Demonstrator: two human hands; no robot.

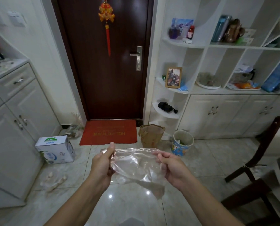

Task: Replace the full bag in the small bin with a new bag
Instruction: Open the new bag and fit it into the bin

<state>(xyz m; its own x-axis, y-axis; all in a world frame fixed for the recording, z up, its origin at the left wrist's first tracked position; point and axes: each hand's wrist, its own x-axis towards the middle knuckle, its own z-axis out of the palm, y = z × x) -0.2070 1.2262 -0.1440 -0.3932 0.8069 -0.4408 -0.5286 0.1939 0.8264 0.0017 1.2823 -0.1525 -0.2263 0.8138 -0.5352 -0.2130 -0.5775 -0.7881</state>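
Clear thin plastic film: the new bag (136, 167) was held in mid-air in front of the person, above the tiled floor (209, 163).

Head view. Left hand (101, 162) pinched the bag's top-left corner, thumb up against curled fingers (110, 148). Right hand (170, 167) pinched the top-right edge with curled fingers; film stretched between the two, lower part hanging slack and crumpled. The small bin (182, 143), blue patterned with a pale rim, stood on the floor ahead and to the right, near the white cabinet (217, 115) and just beside a brown paper bag (150, 136). Rubbish showed inside the bin, so the full liner appeared not yet removed.

Handling judgement: film weightless, limp, likely slippery and clingy, layers sticking together; tears if pulled hard. Best taken at the mouth edge, rubbing layers apart between fingertips, then opened wide. The bin looked light and could tip; steady its rim when lifting the liner out.
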